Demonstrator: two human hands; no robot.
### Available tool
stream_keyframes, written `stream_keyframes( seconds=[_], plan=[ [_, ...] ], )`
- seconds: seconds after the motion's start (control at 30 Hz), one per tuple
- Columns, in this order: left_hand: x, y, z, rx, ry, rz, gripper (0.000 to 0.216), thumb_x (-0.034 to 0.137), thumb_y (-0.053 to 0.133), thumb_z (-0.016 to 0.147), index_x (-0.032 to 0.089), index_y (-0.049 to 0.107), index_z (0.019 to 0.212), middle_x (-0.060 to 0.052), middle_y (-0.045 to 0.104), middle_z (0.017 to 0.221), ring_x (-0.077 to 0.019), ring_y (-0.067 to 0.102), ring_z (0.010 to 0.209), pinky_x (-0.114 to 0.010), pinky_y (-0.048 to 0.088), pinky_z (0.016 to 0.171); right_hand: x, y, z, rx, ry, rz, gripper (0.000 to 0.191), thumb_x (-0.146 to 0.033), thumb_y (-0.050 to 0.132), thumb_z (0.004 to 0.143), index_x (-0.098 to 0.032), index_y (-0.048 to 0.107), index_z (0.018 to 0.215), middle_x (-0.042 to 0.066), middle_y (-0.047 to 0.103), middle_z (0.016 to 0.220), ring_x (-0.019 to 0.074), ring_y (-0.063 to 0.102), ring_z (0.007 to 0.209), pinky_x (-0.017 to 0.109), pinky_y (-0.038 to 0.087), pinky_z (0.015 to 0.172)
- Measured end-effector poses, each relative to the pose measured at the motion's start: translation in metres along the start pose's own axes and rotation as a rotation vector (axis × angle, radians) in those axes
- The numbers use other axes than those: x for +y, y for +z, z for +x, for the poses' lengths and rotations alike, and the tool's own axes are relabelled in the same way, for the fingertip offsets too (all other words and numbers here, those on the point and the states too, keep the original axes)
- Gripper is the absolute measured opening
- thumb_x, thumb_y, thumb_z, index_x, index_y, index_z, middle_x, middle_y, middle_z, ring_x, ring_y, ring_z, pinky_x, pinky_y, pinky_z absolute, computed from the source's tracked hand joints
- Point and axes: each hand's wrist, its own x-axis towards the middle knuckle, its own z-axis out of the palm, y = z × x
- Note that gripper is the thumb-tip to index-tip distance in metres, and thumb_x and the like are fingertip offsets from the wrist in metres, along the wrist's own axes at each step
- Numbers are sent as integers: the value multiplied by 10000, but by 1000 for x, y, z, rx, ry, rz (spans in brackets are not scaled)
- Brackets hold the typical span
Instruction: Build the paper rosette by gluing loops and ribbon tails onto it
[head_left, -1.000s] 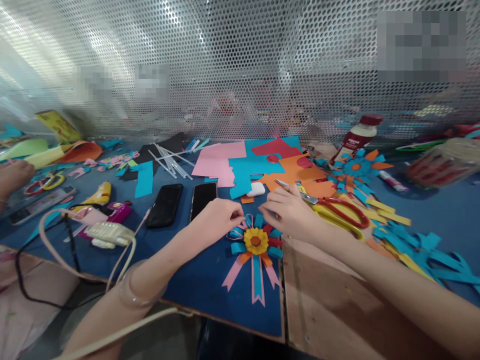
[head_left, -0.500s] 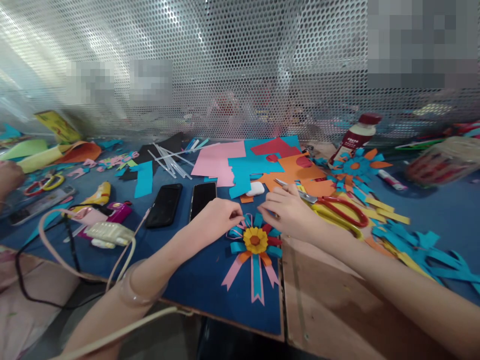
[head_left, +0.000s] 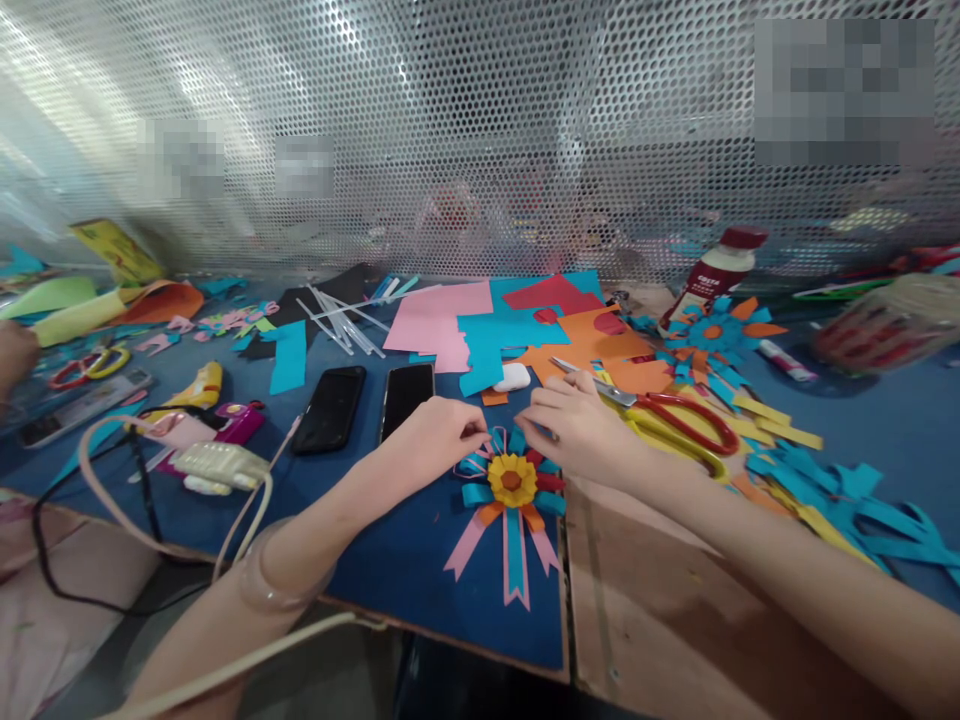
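A paper rosette (head_left: 512, 481) lies on the blue tabletop between my hands. It has a yellow flower centre with an orange middle, blue and red loops around it, and pink and blue tails pointing toward me. My left hand (head_left: 442, 432) is closed at the rosette's upper left edge, fingertips pinched by the pink-and-blue loops. From the upper right my right hand (head_left: 574, 425) reaches in, its fingers curled and closed at the blue loops. The fingers hide just which loops they grip. Red-and-yellow scissors (head_left: 686, 422) lie beside my right wrist.
Two phones (head_left: 328, 410) lie left of my hands, near a glue gun (head_left: 229, 465) with cords. Glue sticks (head_left: 341, 320) and coloured paper (head_left: 439, 315) are behind. At right are a bottle (head_left: 709, 278), another paper rosette (head_left: 716, 335) and blue strips (head_left: 847, 500). Another person's hand (head_left: 13, 355) shows far left.
My hands and the rosette stay almost in place. The other person's hand at the far left has shifted slightly further left.
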Motion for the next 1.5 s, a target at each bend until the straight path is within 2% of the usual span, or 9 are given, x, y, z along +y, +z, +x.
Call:
stream_keyframes(
  seconds=[0.3, 0.7, 0.9, 1.03, 1.13, 1.23, 1.37, 1.5],
  plan=[
    [3, -2, 1, -24, -23, 24, 229, 250, 509, 840, 155, 717, 858, -60, 712, 808, -154, 626, 724, -242, 427, 649, 0, 0, -1, 1, -13, -10, 361, -242, 395, 939, -194, 625, 665, 15, 573, 651, 165, 493, 725, 335, 262, 742],
    [7, -6, -2, 34, -128, 38, 266, 367, 527, 855, 161, 695, 854, -52, 692, 723, -141, 586, 623, -251, 390, 582, 4, 5, -2, 32, -18, -30, 358, -247, 411, 936, -194, 606, 641, 12, 565, 641, 168, 493, 715, 344, 258, 730],
    [0, -3, 0, 73, -122, 58, 295, 400, 515, 865, 164, 691, 845, -50, 686, 725, -143, 585, 625, -261, 382, 584, 6, 7, -3, 47, -14, -42, 360, -253, 418, 930, -198, 603, 627, 10, 564, 629, 166, 488, 698, 335, 266, 723],
    [-5, -4, 0, 75, -114, 74, 316, 405, 485, 881, 166, 691, 861, -57, 691, 754, -149, 587, 631, -274, 380, 591, 8, 5, -2, 38, -8, -11, 325, -244, 424, 928, -199, 645, 693, 17, 586, 659, 171, 515, 734, 345, 286, 783],
    [-10, -7, -1, 66, -119, 80, 310, 413, 488, 878, 176, 689, 872, -53, 701, 789, -151, 599, 643, -271, 387, 594, 9, 3, -1, 32, 25, 44, 312, -234, 429, 924, -202, 659, 715, 15, 589, 670, 174, 528, 749, 359, 292, 819],
    [-17, -8, -1, 47, -92, 50, 275, 427, 534, 851, 201, 686, 893, -43, 713, 860, -172, 632, 739, -260, 413, 625, 9, 6, -1, 11, 83, 135, 262, -249, 475, 912, -212, 681, 755, 18, 591, 725, 177, 526, 778, 359, 298, 809],
    [-23, -8, 1, -2, -87, 21, 245, 398, 563, 832, 202, 687, 911, -53, 720, 908, -194, 649, 821, -262, 443, 675, 5, 13, -1, -72, 172, 260, 147, -257, 566, 877, -237, 711, 865, 33, 594, 845, 190, 515, 850, 348, 312, 788],
    [-21, -6, 1, -31, -64, -2, 250, 402, 568, 829, 200, 689, 912, -59, 723, 900, -200, 652, 829, -272, 455, 701, 2, 20, 5, -145, 237, 311, 109, -264, 623, 839, -252, 717, 894, 36, 599, 900, 213, 506, 907, 362, 313, 788]
  ],
)
